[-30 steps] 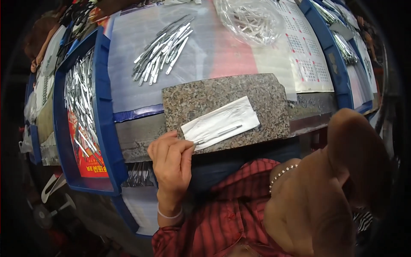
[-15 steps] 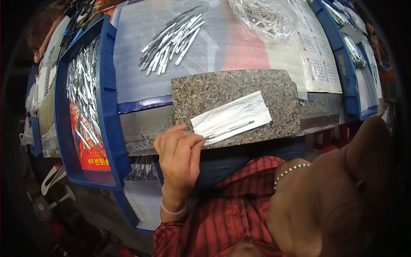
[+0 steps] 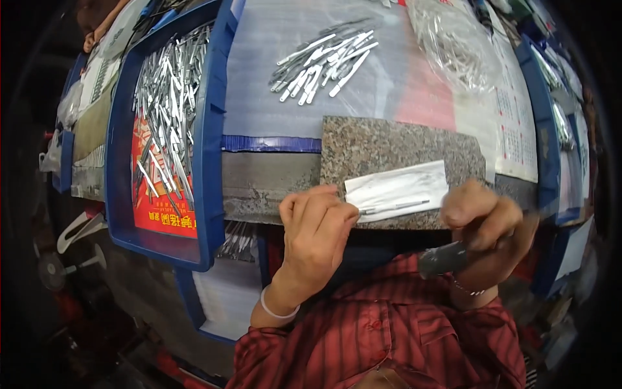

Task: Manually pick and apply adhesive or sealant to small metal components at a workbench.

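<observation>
Closest to me is my red striped shirt (image 3: 389, 337), filling the bottom of the view. My right hand (image 3: 483, 223) is curled tight around a dark grey handle (image 3: 444, 258), which pokes out of the fist toward my chest; I cannot make out the working end of the tool, since my fingers cover it. A thin bracelet sits on that wrist.

My left hand (image 3: 316, 227), with a white band at the wrist, has its fingers bent and pressed together, pinching the near end of a thin metal piece (image 3: 396, 207). That piece lies flat on a white paper strip (image 3: 398, 185), pointing toward my right hand. The paper rests on a speckled granite slab (image 3: 389, 146), near its front edge, and the slab sits on the bench just in front of me.

Beyond the slab, on a sheet of clear plastic, is a loose pile of silver metal blades (image 3: 324, 61). To the right of it lies a clear plastic bag (image 3: 453, 48) holding what look like more of the same pieces, though the glare makes this hard to confirm.

On my left stands a blue plastic tray (image 3: 210, 142) heaped with many more silver blades. Another blue tray (image 3: 544, 129) runs along my right.
</observation>
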